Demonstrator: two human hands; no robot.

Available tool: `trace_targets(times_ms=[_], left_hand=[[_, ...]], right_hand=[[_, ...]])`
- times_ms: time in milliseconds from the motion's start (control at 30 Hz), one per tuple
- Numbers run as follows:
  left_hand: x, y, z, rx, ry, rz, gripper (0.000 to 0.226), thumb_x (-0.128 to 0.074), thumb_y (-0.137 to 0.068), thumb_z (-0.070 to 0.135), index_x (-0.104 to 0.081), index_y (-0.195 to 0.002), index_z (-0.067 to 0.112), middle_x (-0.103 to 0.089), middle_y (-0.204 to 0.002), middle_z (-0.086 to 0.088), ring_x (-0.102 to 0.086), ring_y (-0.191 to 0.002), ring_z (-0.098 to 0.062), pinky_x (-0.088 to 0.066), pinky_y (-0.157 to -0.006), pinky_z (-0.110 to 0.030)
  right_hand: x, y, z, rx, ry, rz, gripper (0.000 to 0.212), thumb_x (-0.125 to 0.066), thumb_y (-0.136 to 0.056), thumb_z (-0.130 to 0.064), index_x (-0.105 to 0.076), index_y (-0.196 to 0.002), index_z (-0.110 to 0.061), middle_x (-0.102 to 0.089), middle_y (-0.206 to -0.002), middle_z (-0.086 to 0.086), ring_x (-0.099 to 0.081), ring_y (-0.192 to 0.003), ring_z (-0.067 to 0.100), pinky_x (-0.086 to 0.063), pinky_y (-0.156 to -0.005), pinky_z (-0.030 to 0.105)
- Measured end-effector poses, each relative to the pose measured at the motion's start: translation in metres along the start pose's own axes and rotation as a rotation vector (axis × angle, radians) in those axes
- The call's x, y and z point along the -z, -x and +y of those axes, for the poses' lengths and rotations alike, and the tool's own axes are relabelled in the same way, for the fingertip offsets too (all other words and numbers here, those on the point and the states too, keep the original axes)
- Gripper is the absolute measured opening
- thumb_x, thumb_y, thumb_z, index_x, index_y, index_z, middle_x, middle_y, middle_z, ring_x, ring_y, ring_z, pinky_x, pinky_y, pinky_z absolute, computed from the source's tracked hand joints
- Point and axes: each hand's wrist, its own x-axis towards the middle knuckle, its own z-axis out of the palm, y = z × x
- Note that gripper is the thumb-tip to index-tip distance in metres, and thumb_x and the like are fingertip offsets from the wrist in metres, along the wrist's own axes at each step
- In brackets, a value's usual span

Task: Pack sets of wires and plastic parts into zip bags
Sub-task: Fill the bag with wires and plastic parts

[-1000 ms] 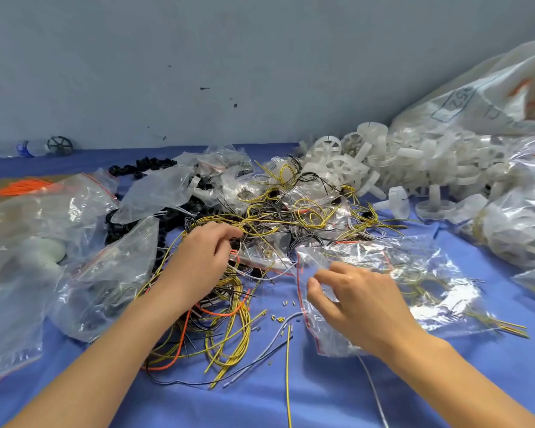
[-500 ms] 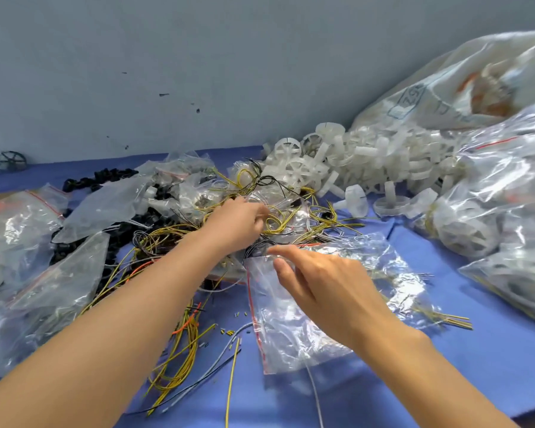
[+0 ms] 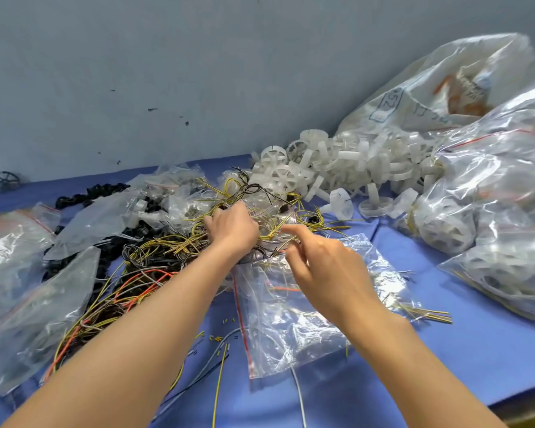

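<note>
On a blue cloth (image 3: 445, 350), white plastic wheels (image 3: 337, 168) pile at upper right; a clear zip bag (image 3: 278, 329) lies lower centre beside tangled wires (image 3: 155, 251). The left hand (image 3: 233, 231) grips yellow strands; the right hand (image 3: 325, 270), forefinger out, hovers over the bag, its grip unclear.

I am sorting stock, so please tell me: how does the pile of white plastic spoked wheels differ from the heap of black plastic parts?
The pile of white plastic spoked wheels lies uncovered by the wall, right; the heap of black plastic parts lies left, partly under clear bags. The white pile looks larger. Both rest loose on the blue cloth.
</note>
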Motion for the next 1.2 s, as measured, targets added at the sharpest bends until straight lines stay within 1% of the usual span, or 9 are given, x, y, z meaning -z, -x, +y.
trace_targets(times_ms=[100,233,300,367,500,667,900,1067,1200], left_hand=[[0.018,-0.001,-0.005,-0.012,0.209,0.042,0.026,-0.05,-0.096,0.021,-0.067,-0.115,0.02,-0.069,-0.109,-0.003,-0.055,-0.113,-0.027,-0.035,-0.102,-0.041],[0.054,0.013,-0.016,-0.054,0.737,-0.026,0.024,-0.054,-0.098,0.016,-0.069,-0.115,0.01,-0.069,-0.085,0.002,-0.067,-0.081,-0.013,-0.052,-0.084,-0.032],[0.07,0.028,-0.025,-0.065,0.935,-0.034,0.019,-0.055,-0.097,0.015,-0.069,-0.111,0.011,-0.071,-0.085,-0.001,-0.07,-0.079,-0.014,-0.058,-0.084,-0.035],[0.08,0.05,-0.033,-0.057,1.098,-0.072,0.014,-0.057,-0.097,0.014,-0.069,-0.104,0.016,-0.072,-0.079,0.002,-0.072,-0.08,-0.017,-0.059,-0.081,-0.035],[0.078,0.094,-0.048,-0.063,1.193,-0.135,0.013,-0.058,-0.097,0.012,-0.068,-0.104,0.016,-0.071,-0.075,0.002,-0.071,-0.077,-0.015,-0.06,-0.076,-0.03],[0.064,0.123,-0.077,-0.12,1.134,-0.114,0.017,-0.057,-0.098,0.013,-0.07,-0.108,0.02,-0.073,-0.082,0.003,-0.071,-0.079,-0.01,-0.057,-0.071,-0.022],[0.056,0.134,-0.112,-0.112,0.954,-0.33,0.022,-0.053,-0.095,0.039,-0.064,-0.111,0.03,-0.074,-0.097,0.006,-0.071,-0.085,-0.01,-0.06,-0.073,-0.031],[0.06,0.141,-0.124,-0.356,0.67,-0.427,0.019,-0.052,-0.1,0.027,-0.066,-0.086,0.028,-0.065,-0.073,0.007,-0.063,-0.065,-0.01,-0.05,-0.066,-0.022],[0.064,0.142,-0.129,-0.425,0.525,-0.371,0.026,-0.05,-0.101,0.028,-0.058,-0.077,0.035,-0.06,-0.07,0.011,-0.06,-0.063,-0.011,-0.045,-0.063,-0.026]], right_hand=[[-0.001,-0.006,0.004,-0.144,-0.093,-0.002,0.03,-0.041,-0.099,-0.033,-0.055,-0.125,-0.036,-0.069,-0.103,-0.01,-0.062,-0.094,0.021,-0.045,-0.068,0.035],[-0.002,-0.012,0.002,-0.284,-0.284,-0.076,0.028,-0.044,-0.097,-0.03,-0.068,-0.111,-0.025,-0.071,-0.1,-0.004,-0.063,-0.093,0.02,-0.049,-0.079,0.036],[-0.004,-0.015,-0.003,-0.372,-0.468,-0.147,0.03,-0.048,-0.097,-0.035,-0.07,-0.097,-0.015,-0.07,-0.089,0.008,-0.065,-0.08,0.027,-0.053,-0.07,0.039],[-0.003,-0.02,-0.013,-0.51,-0.78,-0.233,0.038,-0.052,-0.096,-0.046,-0.069,-0.096,-0.012,-0.068,-0.095,0.015,-0.064,-0.073,0.022,-0.05,-0.052,0.03],[-0.004,-0.025,-0.029,-0.616,-1.19,-0.34,0.037,-0.051,-0.092,-0.058,-0.067,-0.103,-0.027,-0.074,-0.103,-0.006,-0.071,-0.08,0.011,-0.052,-0.056,0.023],[-0.023,-0.023,-0.047,-0.709,-1.353,-0.331,0.022,-0.056,-0.097,-0.039,-0.065,-0.102,-0.019,-0.074,-0.079,-0.004,-0.067,-0.061,0.011,-0.052,-0.055,0.025],[-0.04,-0.02,-0.058,-0.654,-1.405,-0.272,0.021,-0.047,-0.103,-0.023,-0.064,-0.1,-0.01,-0.07,-0.068,0.001,-0.066,-0.055,0.016,-0.055,-0.05,0.027],[-0.038,-0.017,-0.057,-0.651,-1.371,-0.183,0.035,-0.04,-0.105,-0.032,-0.054,-0.084,-0.007,-0.066,-0.065,0.009,-0.064,-0.048,0.019,-0.053,-0.045,0.028],[-0.04,-0.011,-0.048,-0.227,-0.56,-0.043,0.053,-0.033,-0.103,-0.046,-0.051,-0.069,-0.009,-0.061,-0.057,0.008,-0.061,-0.053,0.031,-0.052,-0.057,0.047]])
